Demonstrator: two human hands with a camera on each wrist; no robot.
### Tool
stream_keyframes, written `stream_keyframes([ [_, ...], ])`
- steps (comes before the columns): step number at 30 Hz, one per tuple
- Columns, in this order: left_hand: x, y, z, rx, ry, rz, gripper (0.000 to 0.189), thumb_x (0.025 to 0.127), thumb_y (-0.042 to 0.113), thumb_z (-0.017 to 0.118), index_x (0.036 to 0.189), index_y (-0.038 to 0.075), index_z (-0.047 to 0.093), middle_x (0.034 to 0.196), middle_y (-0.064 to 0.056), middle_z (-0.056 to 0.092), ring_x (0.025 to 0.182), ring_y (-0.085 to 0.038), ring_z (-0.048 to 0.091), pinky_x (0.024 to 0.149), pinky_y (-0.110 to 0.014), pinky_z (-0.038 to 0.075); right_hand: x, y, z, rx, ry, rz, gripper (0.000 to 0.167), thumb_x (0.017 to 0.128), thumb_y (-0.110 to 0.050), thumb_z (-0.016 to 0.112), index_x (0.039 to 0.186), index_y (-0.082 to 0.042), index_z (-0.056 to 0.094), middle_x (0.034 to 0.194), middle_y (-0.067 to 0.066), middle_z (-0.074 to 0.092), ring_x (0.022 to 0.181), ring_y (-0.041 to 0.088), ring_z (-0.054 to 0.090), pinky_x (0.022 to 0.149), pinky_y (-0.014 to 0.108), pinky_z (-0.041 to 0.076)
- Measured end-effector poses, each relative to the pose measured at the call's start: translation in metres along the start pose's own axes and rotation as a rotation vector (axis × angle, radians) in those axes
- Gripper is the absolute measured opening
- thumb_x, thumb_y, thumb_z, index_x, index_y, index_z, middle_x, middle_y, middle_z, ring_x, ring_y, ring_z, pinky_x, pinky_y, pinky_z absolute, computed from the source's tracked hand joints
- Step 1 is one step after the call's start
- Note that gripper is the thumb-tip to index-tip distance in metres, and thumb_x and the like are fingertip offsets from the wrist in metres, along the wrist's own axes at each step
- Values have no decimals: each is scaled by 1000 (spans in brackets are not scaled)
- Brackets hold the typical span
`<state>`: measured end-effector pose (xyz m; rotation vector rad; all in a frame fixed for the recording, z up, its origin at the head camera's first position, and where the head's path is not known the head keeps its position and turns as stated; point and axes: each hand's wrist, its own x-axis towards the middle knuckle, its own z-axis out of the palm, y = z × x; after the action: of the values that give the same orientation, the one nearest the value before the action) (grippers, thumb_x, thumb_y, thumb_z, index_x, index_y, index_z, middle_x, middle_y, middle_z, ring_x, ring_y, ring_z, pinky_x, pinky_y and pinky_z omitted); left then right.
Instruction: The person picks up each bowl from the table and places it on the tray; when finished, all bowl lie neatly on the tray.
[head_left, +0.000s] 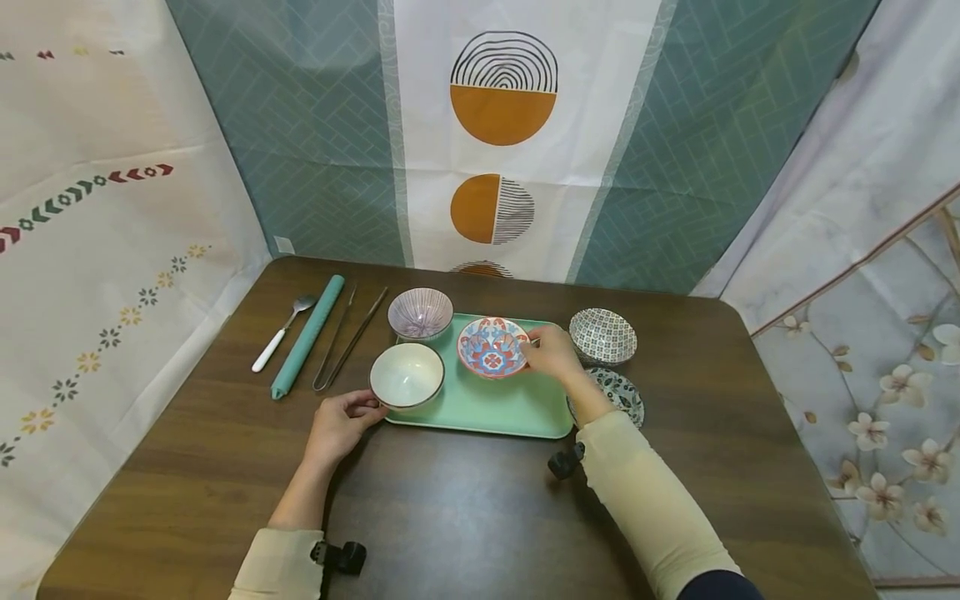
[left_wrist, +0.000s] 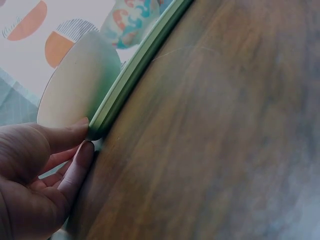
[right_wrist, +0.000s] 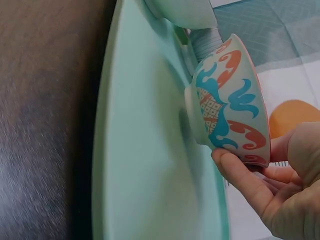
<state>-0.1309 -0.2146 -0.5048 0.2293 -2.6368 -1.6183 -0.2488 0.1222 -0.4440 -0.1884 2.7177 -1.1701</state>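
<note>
My right hand point(head_left: 553, 352) pinches the right edge of a red-and-blue patterned bowl point(head_left: 492, 347). In the right wrist view, that bowl point(right_wrist: 227, 107) is tilted close over the green tray point(right_wrist: 145, 150), with fingertips under its side and the thumb at the rim. My left hand point(head_left: 343, 427) is at the tray's front left corner. The left wrist view shows its thumb and finger point(left_wrist: 84, 154) pinching the corner of the tray point(left_wrist: 117, 100). A plain white bowl point(head_left: 407, 376) with a dark rim sits on the tray's left part, right beside that hand.
A purple striped bowl point(head_left: 421, 313) stands at the tray's back left. On the right are a checked bowl point(head_left: 603, 336) and a leaf-patterned plate point(head_left: 626, 398), partly behind my right forearm. Tongs point(head_left: 347, 343), a teal roll point(head_left: 307, 337) and a white-handled spoon point(head_left: 281, 335) lie left.
</note>
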Motion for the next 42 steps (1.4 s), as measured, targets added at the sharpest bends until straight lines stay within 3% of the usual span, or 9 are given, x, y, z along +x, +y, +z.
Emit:
stream_keyframes([
  [5, 0, -2, 1, 8, 1, 2, 33, 89, 9, 79, 116, -8, 71, 99, -17, 74, 87, -21, 73, 65, -17, 51, 2, -1, 13, 64, -31, 5, 25, 100, -7, 57, 113, 9, 71, 81, 18, 74, 63, 20, 73, 60, 27, 55],
  [10, 2, -3, 1, 9, -2, 4, 32, 88, 8, 79, 116, -8, 71, 99, -17, 74, 87, -19, 72, 66, -17, 52, -1, -2, 11, 123, -53, 41, 36, 104, -17, 59, 131, 7, 61, 104, 23, 72, 71, 23, 75, 64, 30, 59],
  [17, 3, -1, -1, 12, -2, 3, 32, 89, 7, 78, 116, -8, 71, 99, -17, 74, 87, -20, 72, 66, -17, 52, -10, -7, -31, 209, 8, -15, 47, 105, -22, 58, 141, 7, 51, 122, 28, 64, 101, 40, 70, 82, 43, 59],
  [23, 2, 0, 0, 13, -1, 2, 32, 88, 8, 79, 115, -8, 71, 98, -17, 74, 86, -19, 72, 65, -17, 51, -17, 0, -70, 144, 97, -71, 46, 105, -26, 59, 141, 1, 53, 124, 24, 65, 106, 39, 68, 85, 44, 58],
  [28, 1, -1, 1, 9, -4, -2, 32, 88, 8, 79, 115, -8, 71, 99, -18, 74, 86, -20, 72, 65, -17, 51, -22, 23, -97, 102, 166, -90, 45, 104, -30, 60, 138, 0, 57, 124, 22, 66, 108, 36, 67, 88, 48, 56],
  [33, 1, -2, 1, 14, -7, -2, 32, 89, 8, 78, 116, -8, 71, 99, -17, 74, 87, -19, 72, 66, -17, 51, -26, 58, -118, -37, 298, -85, 43, 103, -30, 60, 131, 3, 62, 122, 26, 67, 110, 41, 64, 90, 54, 52],
  [37, 2, -3, 1, 15, -7, 3, 32, 88, 7, 79, 116, -8, 71, 99, -17, 74, 87, -20, 72, 65, -17, 52, -30, 85, -126, -98, 367, -47, 41, 103, -27, 60, 127, 6, 64, 119, 28, 68, 108, 43, 64, 91, 56, 50],
  [42, 2, -3, 0, 14, -6, 6, 32, 88, 7, 79, 116, -8, 71, 99, -17, 74, 87, -21, 72, 65, -17, 52, -33, 108, -125, -80, 395, 6, 40, 103, -27, 60, 128, 5, 63, 119, 27, 68, 111, 43, 61, 98, 58, 42],
])
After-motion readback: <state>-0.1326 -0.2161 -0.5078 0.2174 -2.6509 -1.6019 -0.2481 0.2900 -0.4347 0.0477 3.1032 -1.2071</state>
